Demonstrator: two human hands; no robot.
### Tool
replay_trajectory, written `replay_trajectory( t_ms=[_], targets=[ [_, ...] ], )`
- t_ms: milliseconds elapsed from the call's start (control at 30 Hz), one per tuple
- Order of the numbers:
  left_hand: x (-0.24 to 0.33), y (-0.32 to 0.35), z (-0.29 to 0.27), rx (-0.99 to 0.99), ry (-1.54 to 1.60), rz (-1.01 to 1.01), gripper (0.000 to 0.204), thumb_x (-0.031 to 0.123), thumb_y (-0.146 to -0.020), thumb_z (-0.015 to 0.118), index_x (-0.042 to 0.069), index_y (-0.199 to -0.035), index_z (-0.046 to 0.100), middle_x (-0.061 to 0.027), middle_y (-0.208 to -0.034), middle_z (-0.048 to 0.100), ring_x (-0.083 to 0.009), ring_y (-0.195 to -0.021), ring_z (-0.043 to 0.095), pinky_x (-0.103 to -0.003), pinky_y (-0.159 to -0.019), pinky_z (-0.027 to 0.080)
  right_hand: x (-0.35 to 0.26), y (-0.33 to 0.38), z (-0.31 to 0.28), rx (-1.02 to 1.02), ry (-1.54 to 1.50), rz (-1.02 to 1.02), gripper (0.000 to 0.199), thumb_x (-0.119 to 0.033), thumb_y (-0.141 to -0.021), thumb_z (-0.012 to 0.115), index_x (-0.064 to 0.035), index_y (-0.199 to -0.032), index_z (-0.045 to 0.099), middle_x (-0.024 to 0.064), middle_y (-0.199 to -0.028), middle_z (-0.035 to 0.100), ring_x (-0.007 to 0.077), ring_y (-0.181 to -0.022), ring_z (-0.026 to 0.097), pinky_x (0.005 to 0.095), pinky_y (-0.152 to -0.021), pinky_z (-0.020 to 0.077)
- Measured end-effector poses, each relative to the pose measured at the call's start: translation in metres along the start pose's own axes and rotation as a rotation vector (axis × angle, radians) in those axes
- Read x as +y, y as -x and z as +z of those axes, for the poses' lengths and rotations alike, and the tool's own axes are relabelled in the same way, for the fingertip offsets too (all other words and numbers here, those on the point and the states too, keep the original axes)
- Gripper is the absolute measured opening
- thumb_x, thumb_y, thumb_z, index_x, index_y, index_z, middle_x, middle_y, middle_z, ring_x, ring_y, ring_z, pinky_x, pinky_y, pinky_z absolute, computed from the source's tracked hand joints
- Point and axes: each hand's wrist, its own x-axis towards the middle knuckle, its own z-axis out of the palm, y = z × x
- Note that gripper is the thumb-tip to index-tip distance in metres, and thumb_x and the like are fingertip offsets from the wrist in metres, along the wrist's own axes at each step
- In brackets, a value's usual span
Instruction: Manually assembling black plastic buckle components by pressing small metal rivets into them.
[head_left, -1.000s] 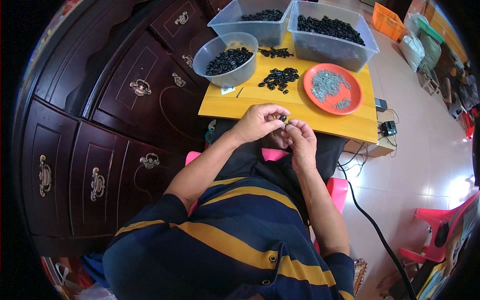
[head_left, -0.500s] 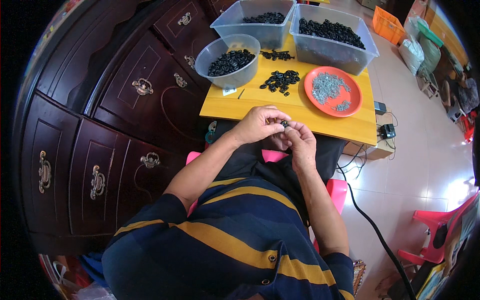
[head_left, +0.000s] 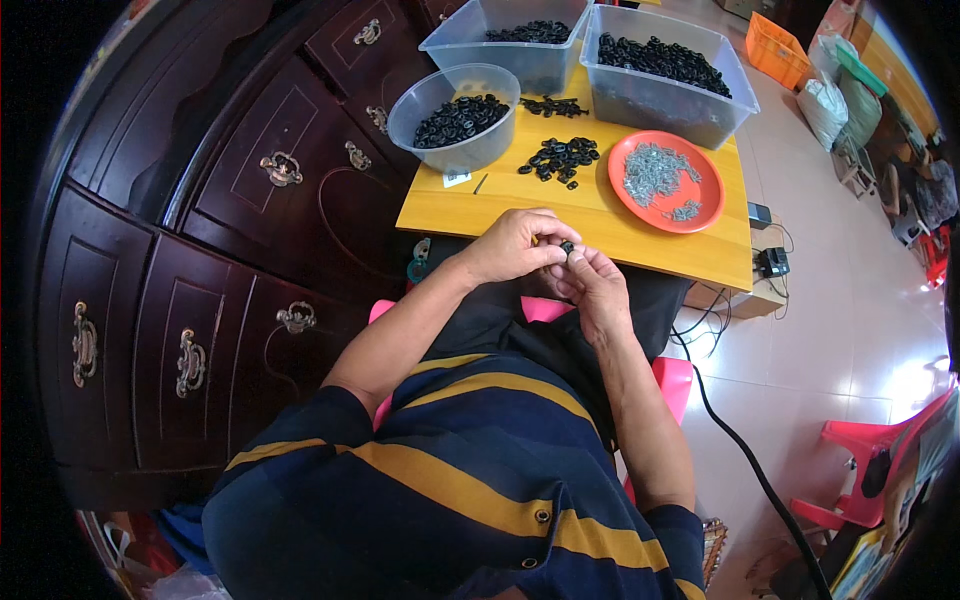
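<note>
Together, both hands met just off the near edge of the yellow bench, over the person's lap. Left hand and right hand each had their grip narrowed to the fingertips, pinching one small black ring between them; which hand carried most of it could not be told. At about twelve o'clock from the hands a loose pile of black rings lay on the bench. At one o'clock sat an orange plate with small grey metal pieces. At eleven o'clock stood a round clear bowl of rings, and beyond it two clear rectangular tubs holding more. Dark wooden drawers ran along at nine o'clock.
</note>
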Motion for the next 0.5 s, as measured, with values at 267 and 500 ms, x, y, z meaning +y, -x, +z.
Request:
replay_trajectory(
  t_ms=[267,500],
  targets=[
    [-0.003,-0.001,0.002,-0.016,0.029,-0.043,0.028,0.002,-0.085,0.072,0.004,-0.113,0.074,-0.0035,-0.096,0.069,-0.0119,-0.088,0.064,-0.028,-0.08,0.052,0.004,-0.004,-0.009,-0.007,-0.017,0.013,0.015,-0.016,-0.1,0.066,-0.0054,-0.111,0.066,0.0013,-0.094,0.07,0.0092,-0.081,0.066,0.0226,-0.071,0.0512],
    [-0.002,-0.002,-0.001,-0.053,0.016,-0.032,0.028,0.001,-0.085,0.071,0.003,-0.113,0.074,-0.006,-0.098,0.071,-0.0156,-0.091,0.067,-0.03,-0.084,0.053,-0.002,0.0,-0.002,0.046,-0.017,0.037,0.017,-0.017,-0.1,0.067,-0.0042,-0.111,0.067,0.0015,-0.093,0.07,0.0092,-0.078,0.065,0.0231,-0.07,0.0514]
  ],
)
